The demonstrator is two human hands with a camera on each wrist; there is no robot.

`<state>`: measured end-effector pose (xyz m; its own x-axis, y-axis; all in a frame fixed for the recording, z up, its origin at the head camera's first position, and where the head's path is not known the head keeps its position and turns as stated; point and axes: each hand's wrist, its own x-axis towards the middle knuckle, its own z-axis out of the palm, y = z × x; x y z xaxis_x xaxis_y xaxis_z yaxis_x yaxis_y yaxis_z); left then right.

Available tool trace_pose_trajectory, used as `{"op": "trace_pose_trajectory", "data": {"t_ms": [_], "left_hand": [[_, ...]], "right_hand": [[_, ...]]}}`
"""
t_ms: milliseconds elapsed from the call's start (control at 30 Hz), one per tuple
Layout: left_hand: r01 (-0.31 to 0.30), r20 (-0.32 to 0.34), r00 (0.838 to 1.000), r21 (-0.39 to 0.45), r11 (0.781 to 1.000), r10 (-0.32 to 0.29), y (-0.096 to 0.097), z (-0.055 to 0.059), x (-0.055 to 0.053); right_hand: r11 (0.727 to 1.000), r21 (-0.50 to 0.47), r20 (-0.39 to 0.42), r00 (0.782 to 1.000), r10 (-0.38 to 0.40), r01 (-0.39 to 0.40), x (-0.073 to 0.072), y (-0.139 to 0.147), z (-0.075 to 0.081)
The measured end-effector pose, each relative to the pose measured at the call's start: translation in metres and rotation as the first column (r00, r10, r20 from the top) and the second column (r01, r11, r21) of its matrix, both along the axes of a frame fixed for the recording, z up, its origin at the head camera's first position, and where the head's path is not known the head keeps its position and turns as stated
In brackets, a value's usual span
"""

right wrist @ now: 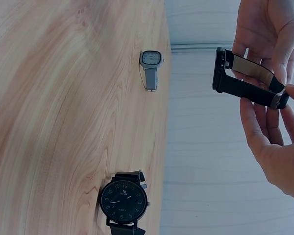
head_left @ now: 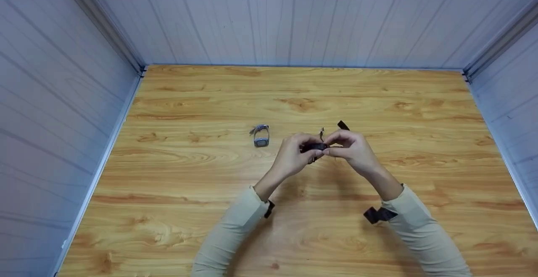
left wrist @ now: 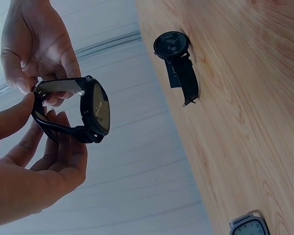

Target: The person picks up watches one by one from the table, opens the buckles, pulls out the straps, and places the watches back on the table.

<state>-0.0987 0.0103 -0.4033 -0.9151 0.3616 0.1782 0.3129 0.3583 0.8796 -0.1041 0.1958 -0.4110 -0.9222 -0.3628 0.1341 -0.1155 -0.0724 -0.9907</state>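
A black wristwatch [head_left: 315,146] is held up between both hands, its strap looped round toward the buckle end. My left hand [head_left: 292,153] grips the watch strap from the left, thumb and fingers on either side of it. From the right, my right hand [head_left: 353,151] pinches the strap near the buckle [right wrist: 277,100]. In the left wrist view the watch's round dial [left wrist: 102,108] faces away from the hands. A second black wristwatch [right wrist: 123,200] with a round dial lies on the table, partly hidden behind my right hand in the head view.
A grey wristwatch [head_left: 261,141] with a rounded rectangular case lies on the wooden table [head_left: 189,176], left of the hands. Pale panelled walls [head_left: 269,20] enclose the table at the back and both sides. Dark straps [head_left: 380,215] hang at the sleeves.
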Motion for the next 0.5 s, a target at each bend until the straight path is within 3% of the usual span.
{"op": "trace_pose_trajectory", "data": {"t_ms": [500], "left_hand": [[0.007, 0.014, 1.0, 0.009, 1.0, -0.007, -0.0018, 0.0024, 0.0007]], "right_hand": [[1.0, 0.018, 0.01, 1.0, -0.009, 0.009, 0.0019, -0.0015, 0.0021]]}}
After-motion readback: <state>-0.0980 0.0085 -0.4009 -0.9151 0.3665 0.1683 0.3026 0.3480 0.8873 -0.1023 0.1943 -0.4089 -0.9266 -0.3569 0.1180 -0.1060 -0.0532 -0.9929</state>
